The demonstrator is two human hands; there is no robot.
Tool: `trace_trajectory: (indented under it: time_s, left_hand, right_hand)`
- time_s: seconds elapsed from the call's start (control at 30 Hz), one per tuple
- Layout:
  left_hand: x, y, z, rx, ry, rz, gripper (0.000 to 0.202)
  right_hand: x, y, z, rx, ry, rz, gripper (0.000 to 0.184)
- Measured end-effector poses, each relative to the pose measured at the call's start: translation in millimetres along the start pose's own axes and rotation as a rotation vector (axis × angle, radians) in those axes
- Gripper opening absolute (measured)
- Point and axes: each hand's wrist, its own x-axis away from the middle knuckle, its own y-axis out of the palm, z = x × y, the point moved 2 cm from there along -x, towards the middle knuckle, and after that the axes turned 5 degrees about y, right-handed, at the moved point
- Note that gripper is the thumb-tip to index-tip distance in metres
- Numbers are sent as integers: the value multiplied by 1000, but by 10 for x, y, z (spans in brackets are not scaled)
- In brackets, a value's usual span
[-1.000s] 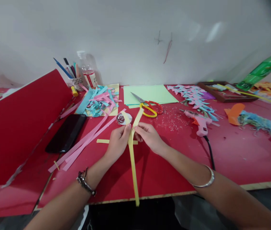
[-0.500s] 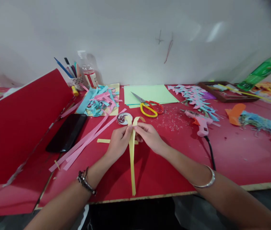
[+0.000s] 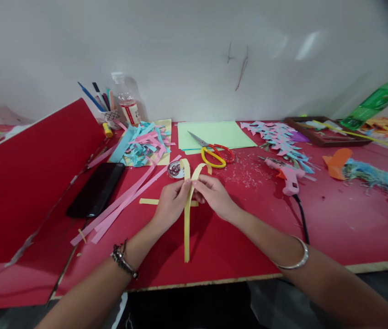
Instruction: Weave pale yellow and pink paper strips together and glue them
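Note:
Between my two hands is a pale yellow paper strip (image 3: 187,233), pinched at its middle, with two ends curling up and away and a long tail hanging toward me. My left hand (image 3: 172,197) is closed on it from the left, thumb on top. My right hand (image 3: 214,194) grips it from the right, thumb and forefinger meeting the left thumb. Another yellow strip (image 3: 148,201) lies flat on the table, passing under my hands. Just beyond my fingers sits a small round white dish (image 3: 175,169) with dark reddish coils in it.
Scissors (image 3: 212,153) with red and yellow handles rest on pale green paper (image 3: 197,132). At right lies a pink glue gun (image 3: 288,176) with its cord. Pink strips (image 3: 125,198), a black phone (image 3: 96,189) and a propped red board (image 3: 39,178) are at left.
The yellow strip has shifted upward through my fingers: its hanging tail is shorter, and the curled ends stand higher. My hands stay almost in place.

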Motion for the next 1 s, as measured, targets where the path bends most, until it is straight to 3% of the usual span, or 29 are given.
trace_trajectory:
  time_s: [0.2,0.37,0.43,0.6,0.77,0.93,1.0]
  left_hand:
    - [0,-63,-18,-87,-43,177,38]
    - [2,-2,-34,-5,-48,-48,36]
    - [5,4,-41,-19,-18,-58,36]
    - [6,-17,-50,-102,52,-5,37]
    - [4,-58,-31,-159,-6,151,39]
    - [-2,2,-17,-39,-7,-64,36]
    - [-2,10,-29,-38,1,-81,37]
  right_hand:
    - [-12,-35,36,-36,1,78,24]
    - [-24,-72,39,-87,-28,142,26]
    - [-15,-53,16,-63,-31,100,27]
    - [13,-10,-28,8,-23,63,24]
    - [-2,-38,9,13,-47,88,27]
    - [-20,-67,27,-53,-55,136,29]
    - [-18,-59,12,-46,-46,114,30]
